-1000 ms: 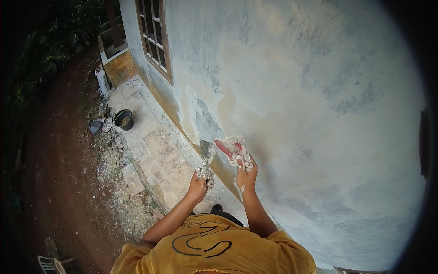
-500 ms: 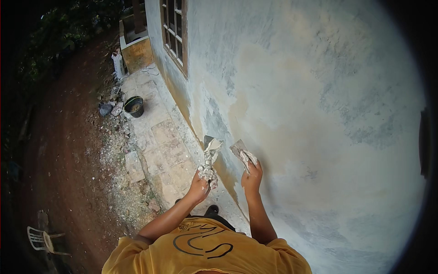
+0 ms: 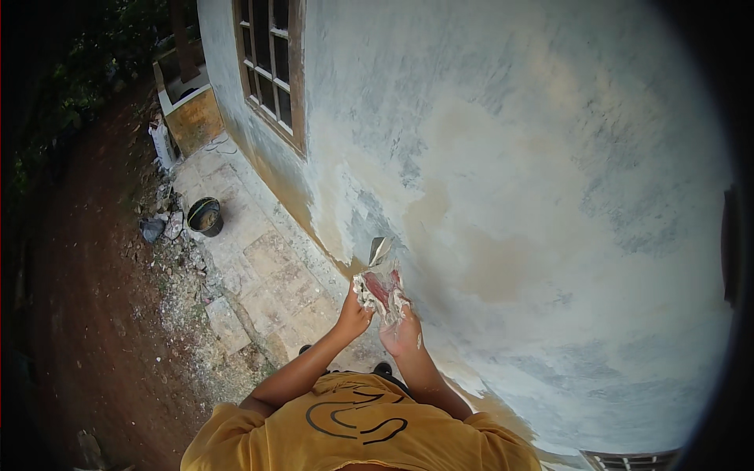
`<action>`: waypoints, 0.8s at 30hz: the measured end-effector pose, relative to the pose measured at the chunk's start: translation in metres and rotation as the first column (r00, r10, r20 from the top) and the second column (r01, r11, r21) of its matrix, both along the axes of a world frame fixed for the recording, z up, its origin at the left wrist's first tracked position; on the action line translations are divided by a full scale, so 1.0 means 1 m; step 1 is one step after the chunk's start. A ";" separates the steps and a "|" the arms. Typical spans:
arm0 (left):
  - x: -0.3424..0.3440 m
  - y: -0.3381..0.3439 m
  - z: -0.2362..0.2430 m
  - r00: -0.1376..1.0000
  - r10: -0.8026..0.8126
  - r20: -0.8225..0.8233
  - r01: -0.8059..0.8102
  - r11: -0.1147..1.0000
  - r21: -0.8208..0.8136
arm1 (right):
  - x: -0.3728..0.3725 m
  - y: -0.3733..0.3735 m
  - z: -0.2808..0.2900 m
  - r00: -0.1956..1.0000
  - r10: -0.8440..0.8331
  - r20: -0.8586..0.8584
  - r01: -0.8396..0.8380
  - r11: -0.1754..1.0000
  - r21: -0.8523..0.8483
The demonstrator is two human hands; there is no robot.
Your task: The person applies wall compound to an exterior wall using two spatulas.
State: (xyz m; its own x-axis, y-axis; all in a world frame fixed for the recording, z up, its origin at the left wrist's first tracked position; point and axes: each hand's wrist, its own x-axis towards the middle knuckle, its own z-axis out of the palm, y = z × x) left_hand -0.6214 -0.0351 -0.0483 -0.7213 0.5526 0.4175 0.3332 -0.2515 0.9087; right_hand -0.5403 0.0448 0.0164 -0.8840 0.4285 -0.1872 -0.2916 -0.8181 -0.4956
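Observation:
My left hand (image 3: pixel 353 319) grips a putty knife whose grey blade (image 3: pixel 380 250) points up toward the wall. My right hand (image 3: pixel 403 335) holds a small red board (image 3: pixel 383 288) smeared with white putty, just below that blade. Both hands are close together in front of my chest, a little short of the plastered wall (image 3: pixel 518 188). The wall is patchy grey, white and beige. My yellow shirt (image 3: pixel 357 432) fills the lower edge, and my shoe tips show under the hands.
A brown-framed window (image 3: pixel 272 71) is set in the wall at upper left. A black bucket (image 3: pixel 205 217) stands on the paved strip (image 3: pixel 267 271) along the wall's foot. White rubble (image 3: pixel 188 290) and red dirt ground (image 3: pixel 78 282) lie to the left.
My hands have drawn together: the red board and the knife blade now meet, where they were held apart. The view has swung so the window and bucket sit lower and nearer.

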 end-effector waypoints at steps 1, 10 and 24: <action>-0.011 -0.004 0.000 1.000 0.018 0.008 -0.018 1.000 0.026 | -0.011 -0.010 0.001 0.999 -0.014 -0.041 0.014 1.000 0.009; -0.075 -0.041 0.020 0.963 -0.268 0.024 0.266 0.940 -0.214 | -0.042 -0.021 -0.035 0.996 -0.077 0.051 0.079 0.996 -0.033; -0.054 -0.037 0.015 0.957 -0.291 0.010 0.272 0.882 -0.385 | -0.004 -0.003 -0.048 0.982 -0.149 0.111 0.151 0.988 -0.006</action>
State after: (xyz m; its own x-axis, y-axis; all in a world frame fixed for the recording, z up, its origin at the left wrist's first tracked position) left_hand -0.6754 -0.0722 -0.0337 -0.4962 0.8522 0.1658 0.3444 0.0179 0.9387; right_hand -0.5445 0.0422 -0.0315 -0.7833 0.5513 -0.2872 -0.3561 -0.7766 -0.5197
